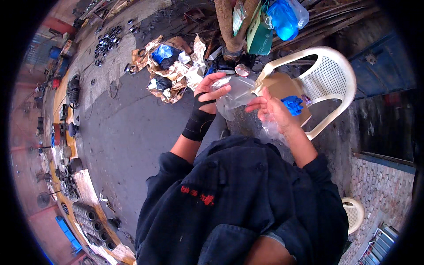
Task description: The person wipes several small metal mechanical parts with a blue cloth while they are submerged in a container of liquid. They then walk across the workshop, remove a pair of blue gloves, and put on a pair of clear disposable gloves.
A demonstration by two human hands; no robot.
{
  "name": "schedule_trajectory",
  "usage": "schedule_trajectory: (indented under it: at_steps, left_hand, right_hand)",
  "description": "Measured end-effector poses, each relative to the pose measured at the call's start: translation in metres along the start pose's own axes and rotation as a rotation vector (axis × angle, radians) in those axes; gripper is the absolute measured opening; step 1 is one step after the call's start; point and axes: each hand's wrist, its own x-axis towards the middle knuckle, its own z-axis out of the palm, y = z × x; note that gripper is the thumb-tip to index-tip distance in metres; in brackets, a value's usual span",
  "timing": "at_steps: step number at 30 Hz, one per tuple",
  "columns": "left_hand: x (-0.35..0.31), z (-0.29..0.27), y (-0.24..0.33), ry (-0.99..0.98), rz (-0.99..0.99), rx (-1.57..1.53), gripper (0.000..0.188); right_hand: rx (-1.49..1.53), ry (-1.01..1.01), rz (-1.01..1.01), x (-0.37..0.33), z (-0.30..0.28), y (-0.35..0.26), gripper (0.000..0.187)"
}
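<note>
A crumpled clear plastic bag [238,90] stretches between my two hands in front of my body. My left hand [211,92], with a black wrist brace on it, grips the bag's left side between thumb and fingers. My right hand [274,110] is at the other end, its fingers bent around the thin film. More clear plastic [272,129] hangs beneath the right palm; whether it is the same bag I cannot tell. Just beyond the right hand, a brown cardboard box [276,84] rests on a cream plastic chair [329,66], with blue gloves [292,105] at its near right side.
Torn brown paper [176,70] with blue and dark scraps lies on the floor ahead. Behind it stands a tree trunk [232,37], hung with a green bag [259,37] and a blue plastic bag [282,20]. Dark metal parts [108,42] and coils [90,216] line the left.
</note>
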Motion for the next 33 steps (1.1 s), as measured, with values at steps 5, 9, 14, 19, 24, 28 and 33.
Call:
schedule_trajectory:
  at_steps: [5, 9, 14, 19, 24, 28, 33]
  left_hand:
    - [-0.004, 0.008, 0.002, 0.055, 0.048, 0.042, 0.033]
    - [-0.004, 0.019, -0.013, 0.074, 0.366, 0.269, 0.029]
    - [-0.003, 0.023, -0.013, 0.281, 0.089, -0.003, 0.020]
    - [0.001, 0.000, -0.031, 0.380, -0.101, -0.209, 0.017]
    - [-0.004, 0.008, -0.043, 0.439, -0.067, -0.220, 0.015]
    - [-0.005, 0.010, -0.051, 0.424, -0.052, -0.185, 0.016]
    - [-0.001, -0.002, -0.060, 0.497, -0.105, -0.212, 0.017]
  right_hand:
    - [0.031, -0.098, 0.117, 0.014, 0.004, 0.015, 0.068]
    - [-0.120, 0.056, 0.021, 0.016, 0.029, 0.020, 0.049]
    - [0.052, 0.278, -0.145, 0.028, 0.031, 0.038, 0.020]
    - [0.013, 0.274, -0.215, 0.025, 0.010, 0.036, 0.023]
    - [0.148, 0.114, 0.183, 0.024, 0.010, 0.017, 0.023]
    - [0.042, 0.171, 0.050, 0.036, 0.003, 0.047, 0.022]
    - [0.111, 0.187, -0.015, 0.035, 0.000, 0.052, 0.021]
